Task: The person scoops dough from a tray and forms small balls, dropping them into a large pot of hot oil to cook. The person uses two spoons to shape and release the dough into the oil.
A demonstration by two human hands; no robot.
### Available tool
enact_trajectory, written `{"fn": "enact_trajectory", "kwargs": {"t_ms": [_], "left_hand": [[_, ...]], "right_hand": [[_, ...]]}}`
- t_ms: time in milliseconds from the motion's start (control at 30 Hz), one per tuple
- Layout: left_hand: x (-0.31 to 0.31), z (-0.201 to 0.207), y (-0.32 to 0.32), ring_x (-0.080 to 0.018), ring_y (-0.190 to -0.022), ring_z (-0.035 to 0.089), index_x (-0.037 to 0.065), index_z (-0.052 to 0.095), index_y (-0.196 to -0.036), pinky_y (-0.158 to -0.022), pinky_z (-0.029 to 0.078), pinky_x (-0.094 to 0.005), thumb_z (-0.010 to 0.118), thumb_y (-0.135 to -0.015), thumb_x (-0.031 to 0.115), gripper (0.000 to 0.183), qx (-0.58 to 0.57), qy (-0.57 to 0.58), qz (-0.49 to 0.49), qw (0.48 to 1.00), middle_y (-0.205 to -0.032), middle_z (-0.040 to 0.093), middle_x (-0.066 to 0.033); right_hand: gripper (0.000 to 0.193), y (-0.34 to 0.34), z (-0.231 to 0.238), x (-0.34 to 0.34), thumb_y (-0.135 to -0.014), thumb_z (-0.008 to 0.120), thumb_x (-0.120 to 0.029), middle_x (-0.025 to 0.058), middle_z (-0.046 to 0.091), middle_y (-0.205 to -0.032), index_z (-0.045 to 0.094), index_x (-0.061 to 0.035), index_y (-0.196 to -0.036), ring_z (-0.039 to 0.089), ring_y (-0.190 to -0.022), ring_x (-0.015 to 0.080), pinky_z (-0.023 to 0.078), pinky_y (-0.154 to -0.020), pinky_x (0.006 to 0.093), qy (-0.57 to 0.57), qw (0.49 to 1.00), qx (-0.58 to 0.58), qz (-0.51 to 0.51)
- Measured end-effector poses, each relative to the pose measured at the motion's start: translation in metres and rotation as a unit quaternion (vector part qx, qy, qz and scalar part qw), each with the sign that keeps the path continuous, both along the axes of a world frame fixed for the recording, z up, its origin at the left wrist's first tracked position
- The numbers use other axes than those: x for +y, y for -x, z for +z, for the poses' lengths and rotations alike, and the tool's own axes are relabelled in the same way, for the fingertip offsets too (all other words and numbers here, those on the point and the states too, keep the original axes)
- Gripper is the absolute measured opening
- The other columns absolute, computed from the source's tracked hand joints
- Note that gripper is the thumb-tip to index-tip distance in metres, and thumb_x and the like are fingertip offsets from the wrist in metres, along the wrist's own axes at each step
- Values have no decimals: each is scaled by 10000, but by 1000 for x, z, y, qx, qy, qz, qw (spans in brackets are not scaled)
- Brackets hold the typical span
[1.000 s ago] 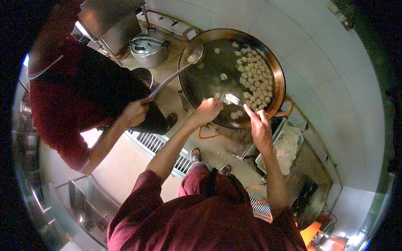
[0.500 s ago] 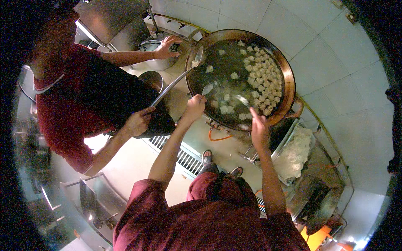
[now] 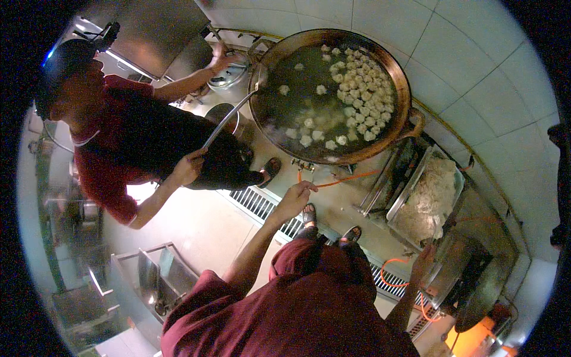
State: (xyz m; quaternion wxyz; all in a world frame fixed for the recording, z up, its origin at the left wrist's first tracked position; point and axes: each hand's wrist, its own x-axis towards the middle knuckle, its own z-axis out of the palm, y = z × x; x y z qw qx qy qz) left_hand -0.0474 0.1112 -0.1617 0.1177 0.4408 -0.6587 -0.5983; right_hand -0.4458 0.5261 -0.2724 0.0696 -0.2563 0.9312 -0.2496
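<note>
Pale lumps (image 3: 364, 98) are already floating in the wok (image 3: 405, 89) beyond the left grip (image 3: 300, 194), unshaped paste (image 3: 431, 193) is remaining in the tray (image 3: 409, 185) beyond the right grip (image 3: 423, 260), and I cannot tell whether either is spread or pinching.

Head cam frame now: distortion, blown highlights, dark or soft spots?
Head: fisheye bends the wall's tile seams, corners go grainy black; head: a patch inside the co-worker's bent arm burns to white; head: right hand dim and soft-edged, left hand better lit; head: pan's liquid dark, faint haze near its left side.
</note>
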Motion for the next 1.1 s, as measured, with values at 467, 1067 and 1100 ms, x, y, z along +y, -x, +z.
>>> {"fn": "enact_trajectory", "kwargs": {"t_ms": [467, 1067, 1100], "left_hand": [[115, 47, 73, -231, -798, 662, 1, 659, -1142, -787, 522, -392, 453, -1007, 164, 296, -78, 82, -47, 992, -865, 656, -139], [147, 44, 41, -9, -542, 294, 83, 637, -1161, -469, 228, -227, 481, -1092, 300, 276, -87, -202, -29, 975, -671, 364, 109], [146, 39, 45, -10, -544, 295, 81, 636, -1167, -470, 230, -230, 477, -1093, 287, 271, -73, -209, -42, 974, -672, 360, 109]], "right_hand": [[387, 61, -83, 39, -1105, 484, -294, 251, 669, -1250, 610, -11, -1336, 635, -1144, 436, 501, -977, 505, 114, 973, 103, 173], [364, 44, -118, 88, -1031, 548, -200, 229, 732, -1124, 603, -153, -1388, 693, -1044, 437, 562, -894, 527, -138, 985, -94, 39], [367, 45, -125, 79, -1026, 553, -204, 240, 728, -1117, 604, -160, -1387, 695, -1043, 432, 559, -891, 534, -172, 980, -79, 53]]}}
